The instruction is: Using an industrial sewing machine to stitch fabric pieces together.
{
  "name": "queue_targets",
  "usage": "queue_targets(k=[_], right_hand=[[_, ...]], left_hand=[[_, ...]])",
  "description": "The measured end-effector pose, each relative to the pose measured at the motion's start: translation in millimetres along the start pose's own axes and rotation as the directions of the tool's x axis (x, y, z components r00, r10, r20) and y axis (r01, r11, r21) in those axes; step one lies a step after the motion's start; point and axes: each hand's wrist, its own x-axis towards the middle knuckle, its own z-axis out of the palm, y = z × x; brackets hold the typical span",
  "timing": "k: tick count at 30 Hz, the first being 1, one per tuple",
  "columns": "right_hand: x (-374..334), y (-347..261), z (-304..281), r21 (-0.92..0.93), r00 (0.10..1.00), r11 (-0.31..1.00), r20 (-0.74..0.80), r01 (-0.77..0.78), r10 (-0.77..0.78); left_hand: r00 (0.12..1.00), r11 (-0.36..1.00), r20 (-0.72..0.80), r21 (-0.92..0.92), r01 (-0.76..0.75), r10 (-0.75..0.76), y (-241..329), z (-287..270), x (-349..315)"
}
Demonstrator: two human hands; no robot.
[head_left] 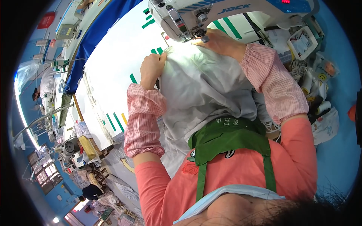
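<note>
A sewing machine (233, 10) with a white and blue head reaches in from the top right, its lamp lighting the needle area. Beneath the needle lies a pale grey-white cloth (205, 84), which drapes in folds toward my lap. My left hand (152, 69) is closed on the cloth's left edge, thumb against the fabric. Close to the right of the needle, my right hand (223, 44) bends over the cloth with its fingers held together on it. The machine head partly hides those fingertips.
The white tabletop (109, 64) carries green tape strips. At right are a white tray (302, 42) of small parts, thread spools (323, 107) and plastic bags. Blue fabric (88, 41) lies along the table's far-left edge. Other machines and fabric piles fill the room at left.
</note>
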Motion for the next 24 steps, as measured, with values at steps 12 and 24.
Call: queue_targets(k=[12, 24], right_hand=[[5, 1, 4, 0.017, 0.997, 0.999, -0.068, 0.029, -0.028], [12, -3, 11, 0.311, 0.897, 0.864, -0.072, -0.396, 0.437]], left_hand=[[0.996, 1.000, -0.084, -0.005, -0.009, 0.009, -2, 0, 4], [0.982, 0.227, 0.189, -0.956, 0.188, -0.017, 36, 21, -23]])
